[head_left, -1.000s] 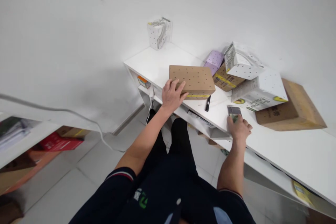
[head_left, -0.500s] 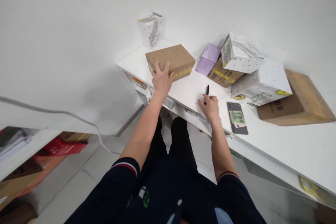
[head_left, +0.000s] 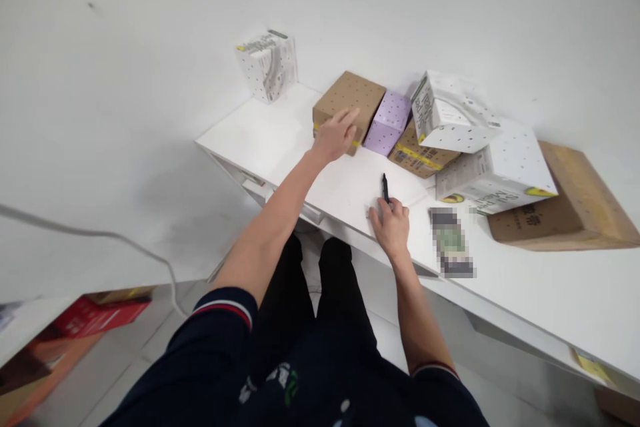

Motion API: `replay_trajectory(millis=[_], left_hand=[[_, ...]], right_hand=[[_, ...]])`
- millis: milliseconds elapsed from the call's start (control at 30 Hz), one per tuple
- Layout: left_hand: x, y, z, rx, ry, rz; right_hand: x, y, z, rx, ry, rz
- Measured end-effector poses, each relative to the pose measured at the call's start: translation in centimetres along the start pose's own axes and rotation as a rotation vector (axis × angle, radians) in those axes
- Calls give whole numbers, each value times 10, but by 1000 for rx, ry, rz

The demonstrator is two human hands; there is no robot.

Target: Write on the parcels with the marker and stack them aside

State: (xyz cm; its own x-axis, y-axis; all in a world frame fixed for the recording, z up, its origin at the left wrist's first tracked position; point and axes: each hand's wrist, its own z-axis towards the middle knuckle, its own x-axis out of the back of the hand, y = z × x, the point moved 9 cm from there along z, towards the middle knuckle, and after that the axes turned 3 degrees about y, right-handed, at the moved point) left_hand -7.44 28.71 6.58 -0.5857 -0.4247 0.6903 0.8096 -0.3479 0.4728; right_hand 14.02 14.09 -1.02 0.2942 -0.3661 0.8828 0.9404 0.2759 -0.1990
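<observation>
Apparently touching with loosely curled right grip (head_left: pixel 391 229), cannot tell if pinching, the near end of black pen (head_left: pixel 385 187) pointing forward on surface (head_left: pixel 263 137), resting outstretched left grip (head_left: pixel 333 139) on leftmost brown box (head_left: pixel 350 92)

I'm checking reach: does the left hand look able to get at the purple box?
Probably yes: the left hand is at the brown box beside the purple box, whose top and front look uncovered.

pen (head_left: pixel 385 188): lower end behind right fingers (head_left: pixel 397 207); flat item (head_left: pixel 452 242): pixelated; cable (head_left: pixel 90 233): cropped at left
</observation>
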Motion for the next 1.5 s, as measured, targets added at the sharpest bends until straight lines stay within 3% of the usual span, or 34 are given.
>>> replay_trajectory(millis=[67, 133, 233, 300, 433, 567, 767, 933, 1100, 1300, 1400, 1500], left_hand=[[11, -3, 2, -98, 2, -78], [39, -26, 8, -56, 105, -104], [96, -95, 24, 238, 351, -31], [123, -139, 40, 400, 388, 76], [139, -208, 76, 524, 252, 208], [134, -241, 83, 576, 208, 226], [108, -217, 77, 477, 175, 48], [112, -192, 53, 552, 334, -99], [131, -149, -18, 640, 379, -73], [149, -54, -138, 647, 464, 36], [157, -11, -184, 606, 498, 78], [155, 1, -220, 664, 555, -108]], right_hand=[[1, 0, 0, 8, 12, 3], [1, -1, 0, 19, 16, 7], [2, -3, 0, 24, 16, 18], [2, -3, 1, 13, 16, 25], [1, -1, 1, -7, 1, 27], [-1, 0, 1, -21, -14, 22], [-2, 1, 2, -42, -26, 22], [-1, 3, 2, -42, 5, 43], [-3, 6, 1, -52, 5, 54], [-4, 10, 0, -98, -39, 109], [-5, 15, 0, -139, -34, 154], [-4, 21, 0, -186, 4, 228]])
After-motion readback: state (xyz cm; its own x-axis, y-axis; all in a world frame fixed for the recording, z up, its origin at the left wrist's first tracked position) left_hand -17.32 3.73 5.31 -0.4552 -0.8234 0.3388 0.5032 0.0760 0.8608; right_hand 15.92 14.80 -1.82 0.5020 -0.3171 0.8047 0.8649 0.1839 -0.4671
